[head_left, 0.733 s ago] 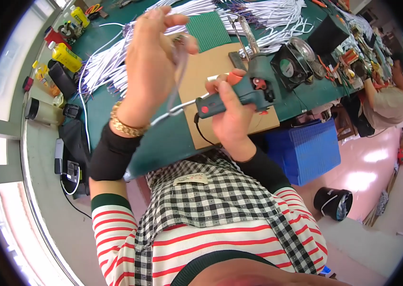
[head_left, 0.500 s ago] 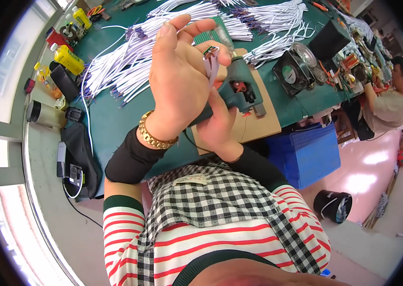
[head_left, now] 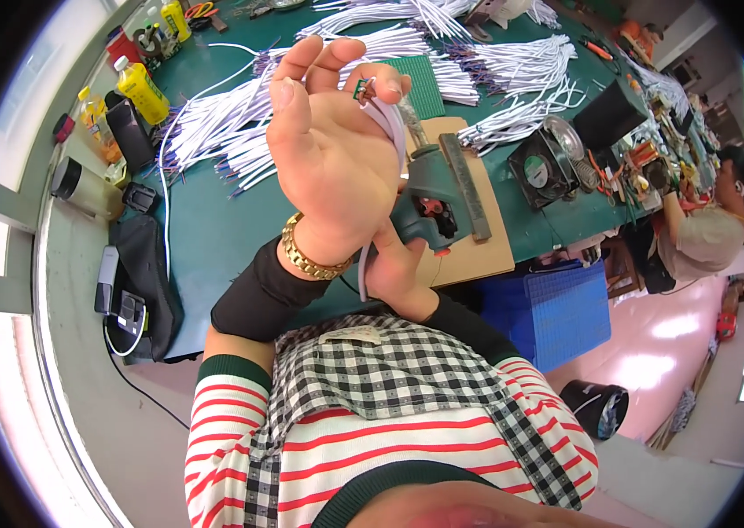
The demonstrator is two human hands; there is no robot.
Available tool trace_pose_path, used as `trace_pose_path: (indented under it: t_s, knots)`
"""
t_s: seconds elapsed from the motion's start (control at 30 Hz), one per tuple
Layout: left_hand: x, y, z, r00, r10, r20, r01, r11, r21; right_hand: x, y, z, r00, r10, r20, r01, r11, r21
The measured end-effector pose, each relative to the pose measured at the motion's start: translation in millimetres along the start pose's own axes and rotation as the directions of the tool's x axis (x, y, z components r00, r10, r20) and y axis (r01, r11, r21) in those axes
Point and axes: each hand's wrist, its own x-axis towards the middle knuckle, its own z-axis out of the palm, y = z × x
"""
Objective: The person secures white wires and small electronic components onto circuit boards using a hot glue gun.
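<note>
My left hand is raised palm up over the bench, a gold-coloured bracelet or watch band on its wrist. A white cable passes between its curled fingers. Bare thin wires and a small green circuit board sit at the cable's tip, beside a fingertip. Lower and to the right, my right hand is closed around the cable's lower stretch; its fingertips are partly hidden behind the left wrist. Just beyond the hands stands a dark green bench tool with red parts, resembling a small vise.
A dark metal bar lies along the tool, over brown cardboard. Bundles of white cables cover the far bench. A small fan stands right; yellow bottles line the left. Another person sits at far right, past a blue crate.
My left hand has turned and shifted slightly left at the fingers, carrying the circuit board left. My right hand has dropped lower along the cable. The view has shifted slightly.
</note>
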Motion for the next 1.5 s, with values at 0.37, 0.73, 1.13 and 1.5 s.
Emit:
trace_pose_path:
  t_s: [0.37, 0.73, 1.13, 1.5]
  knots:
    - [-12, 37, -16, 0.998, -0.022, 0.053, 0.028, 0.993, -0.112, 5, -3, -2, 0.999, 0.04, 0.02, -0.042, 0.993, 0.107]
    - [-43, 51, -51, 0.724, -0.686, -0.068, 0.576, 0.547, 0.607, 5, -11, -19, 0.993, 0.119, 0.002, -0.119, 0.991, -0.055]
    - [-31, 53, -50, 0.665, -0.747, -0.008, 0.203, 0.171, 0.964, -3, -1, -25, 0.994, 0.04, 0.106, -0.03, 0.995, -0.093]
    - [97, 251, -56, 0.998, -0.04, 0.053, -0.033, 0.4, 0.916, -25, -81, -125, 0.884, -0.435, -0.171, 0.37, 0.876, -0.31]
